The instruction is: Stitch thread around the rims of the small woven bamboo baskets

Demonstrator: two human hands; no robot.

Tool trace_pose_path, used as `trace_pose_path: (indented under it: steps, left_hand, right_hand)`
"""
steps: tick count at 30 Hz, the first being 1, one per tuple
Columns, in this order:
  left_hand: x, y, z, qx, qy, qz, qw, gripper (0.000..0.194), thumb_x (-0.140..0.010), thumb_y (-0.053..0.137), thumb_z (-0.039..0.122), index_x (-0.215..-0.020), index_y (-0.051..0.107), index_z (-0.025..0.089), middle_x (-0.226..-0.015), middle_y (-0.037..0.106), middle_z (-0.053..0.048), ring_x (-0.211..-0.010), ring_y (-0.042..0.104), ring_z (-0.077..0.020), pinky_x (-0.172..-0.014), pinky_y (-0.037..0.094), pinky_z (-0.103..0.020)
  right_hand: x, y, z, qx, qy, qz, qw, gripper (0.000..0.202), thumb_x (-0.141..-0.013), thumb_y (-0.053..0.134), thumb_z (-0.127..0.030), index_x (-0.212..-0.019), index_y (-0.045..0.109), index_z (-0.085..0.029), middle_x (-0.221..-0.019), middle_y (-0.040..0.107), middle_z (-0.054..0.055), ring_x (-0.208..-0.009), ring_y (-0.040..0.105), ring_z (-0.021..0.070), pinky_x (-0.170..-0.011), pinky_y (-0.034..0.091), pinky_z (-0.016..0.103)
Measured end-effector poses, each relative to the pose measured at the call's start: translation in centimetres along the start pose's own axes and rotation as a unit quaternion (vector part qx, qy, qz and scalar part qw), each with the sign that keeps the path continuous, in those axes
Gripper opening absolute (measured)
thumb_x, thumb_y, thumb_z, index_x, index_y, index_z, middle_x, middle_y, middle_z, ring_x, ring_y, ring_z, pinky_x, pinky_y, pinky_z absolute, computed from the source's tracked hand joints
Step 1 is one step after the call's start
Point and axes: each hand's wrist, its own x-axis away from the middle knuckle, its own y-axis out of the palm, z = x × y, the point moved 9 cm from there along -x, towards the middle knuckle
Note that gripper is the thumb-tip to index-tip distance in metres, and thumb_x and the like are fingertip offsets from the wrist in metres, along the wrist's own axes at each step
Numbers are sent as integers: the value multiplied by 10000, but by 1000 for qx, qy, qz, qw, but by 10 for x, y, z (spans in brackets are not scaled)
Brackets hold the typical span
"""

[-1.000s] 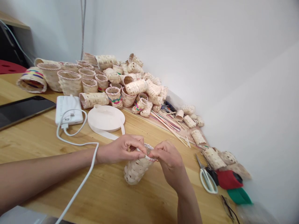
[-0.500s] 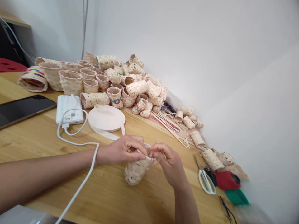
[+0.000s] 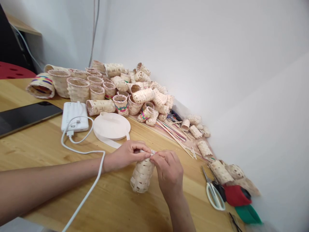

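Pinching the rim of a small woven basket point(image 3: 142, 176) between thumb and fingers of the left hand point(image 3: 127, 155), in a narrow grip. Gripping the same rim just beside, equally narrowly, with the curled right hand point(image 3: 170, 172). Holding the basket slightly tilted, base down, above or on the wooden table point(image 3: 116, 206), impossible to tell which. Having white-handled scissors point(image 3: 218, 199) off to the right, a coil of flat white tape point(image 3: 112, 125) beyond the left hand, and, farthest back, heaped woven baskets point(image 3: 143, 96).

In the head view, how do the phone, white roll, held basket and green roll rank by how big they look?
1. Phone, even cut off at left.
2. White roll and held basket: too alike to rank.
3. Green roll, smallest.
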Motion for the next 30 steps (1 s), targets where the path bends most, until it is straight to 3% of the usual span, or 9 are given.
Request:
trace_pose_path:
  steps: [6, 9, 11, 14, 18, 22, 24, 26, 30]
  left_hand:
    - [3, -8, 9, -57, 67, 65, 994, 186, -815, 580, 259, -818, 711, 127, -704, 592, -11, -654, 515, -115, -594, 378, -206]
    - [8, -16, 22, -106, 125, 104, 981, 159, -847, 579, 226, -819, 715, 150, -729, 609, -20, -712, 544, -129, -649, 404, -220]
    - [14, -17, 34, -144, 170, 120, 967, 152, -865, 575, 209, -838, 717, 161, -757, 610, -25, -744, 551, -135, -676, 416, -228]
    - [24, -12, 51, -209, 240, 128, 939, 152, -885, 566, 185, -883, 716, 166, -782, 595, -31, -741, 543, -130, -664, 414, -227]
    - [31, -7, 60, -265, 298, 136, 907, 152, -897, 555, 170, -908, 706, 156, -755, 576, -32, -701, 519, -127, -629, 399, -230]
    - [30, -12, 57, -286, 303, 153, 896, 151, -904, 549, 174, -904, 699, 159, -772, 573, -38, -720, 521, -134, -637, 410, -234]
    - [30, -13, 57, -299, 308, 156, 889, 153, -907, 544, 175, -897, 695, 157, -784, 576, -42, -732, 522, -138, -649, 415, -239]
    - [31, -12, 60, -311, 319, 156, 882, 163, -911, 532, 175, -888, 692, 155, -778, 575, -42, -725, 520, -137, -643, 414, -238]
    - [34, -7, 65, -331, 340, 151, 867, 165, -909, 525, 163, -899, 689, 166, -766, 581, -38, -704, 513, -130, -610, 401, -226]
  right_hand:
    - [0, -6, -28, -68, -51, 25, 996, 176, -916, 493, -95, -848, 613, -205, -794, 649, 36, -848, 587, 172, -765, 449, 332]
    - [3, -6, -20, -221, 13, 41, 974, 200, -941, 438, -108, -899, 583, -239, -919, 666, 32, -954, 607, 175, -838, 479, 350]
    - [10, 0, 8, -344, 147, 77, 924, 184, -969, 406, -153, -916, 548, -257, -887, 672, 2, -883, 637, 156, -790, 504, 336]
    - [31, 19, 46, -496, 338, 142, 787, 174, -994, 396, -260, -868, 515, -250, -700, 603, -51, -672, 611, 113, -653, 503, 271]
    - [40, 43, 54, -624, 421, 154, 640, 190, -950, 504, -345, -806, 512, -222, -588, 446, -85, -511, 450, 69, -556, 457, 217]
    - [44, 58, 51, -665, 459, 140, 572, 173, -866, 635, -362, -914, 559, -214, -596, 428, -87, -528, 416, 63, -556, 445, 199]
    - [48, 65, 50, -661, 477, 115, 568, 231, -817, 690, -348, -953, 572, -203, -591, 438, -86, -549, 430, 66, -583, 450, 202]
    - [51, 69, 51, -631, 495, 86, 591, 258, -786, 715, -342, -949, 579, -195, -571, 444, -88, -542, 433, 70, -591, 449, 209]
    - [53, 60, 56, -488, 498, 45, 716, 236, -782, 679, -393, -829, 589, -180, -580, 504, -61, -532, 487, 92, -555, 420, 224]
